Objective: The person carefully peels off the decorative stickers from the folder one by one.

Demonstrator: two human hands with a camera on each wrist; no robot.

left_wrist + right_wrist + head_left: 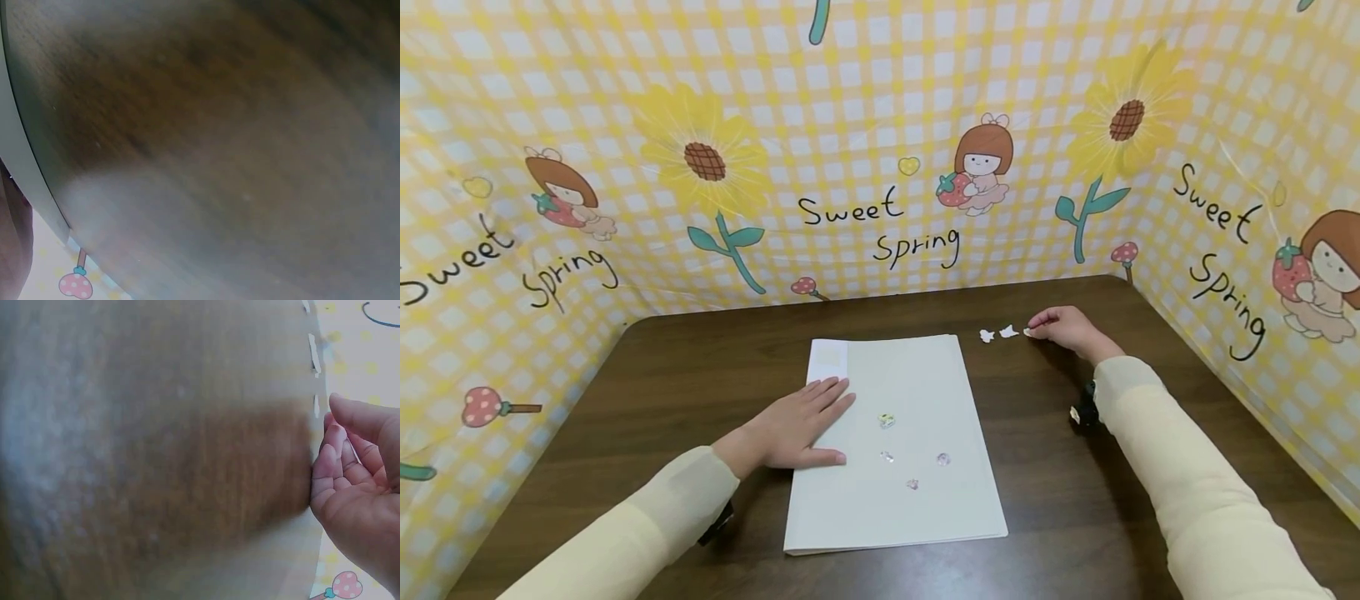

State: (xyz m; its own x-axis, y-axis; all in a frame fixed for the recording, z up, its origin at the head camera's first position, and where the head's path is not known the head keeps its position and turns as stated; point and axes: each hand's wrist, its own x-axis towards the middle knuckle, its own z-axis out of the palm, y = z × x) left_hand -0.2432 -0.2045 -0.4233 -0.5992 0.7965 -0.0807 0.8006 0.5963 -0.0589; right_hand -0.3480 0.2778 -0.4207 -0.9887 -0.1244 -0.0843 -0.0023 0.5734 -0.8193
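Note:
A white folder (pixel 910 392) lies on the table, with several small shiny stickers on its cover, among them a yellowish one (pixel 887 421) and a pinkish one (pixel 912 484). My left hand (pixel 801 425) rests flat on the folder's left edge, fingers spread. At the back right, my right hand (pixel 1067 327) has its thumb and fingertips at a small white paper piece (pixel 316 405), seemingly pinching it at the table surface. To its left lie two more white cut-out pieces, a middle one (pixel 1008 332) and a left one (pixel 987 336).
A dark brown wooden table (pixel 700 358) carries everything. Yellow checked cloth (pixel 865 150) with printed flowers and lettering stands round the back and both sides. A pale strip (pixel 828 358) covers the folder's upper left corner. Each wrist wears a black device, such as the right one (pixel 1084 407).

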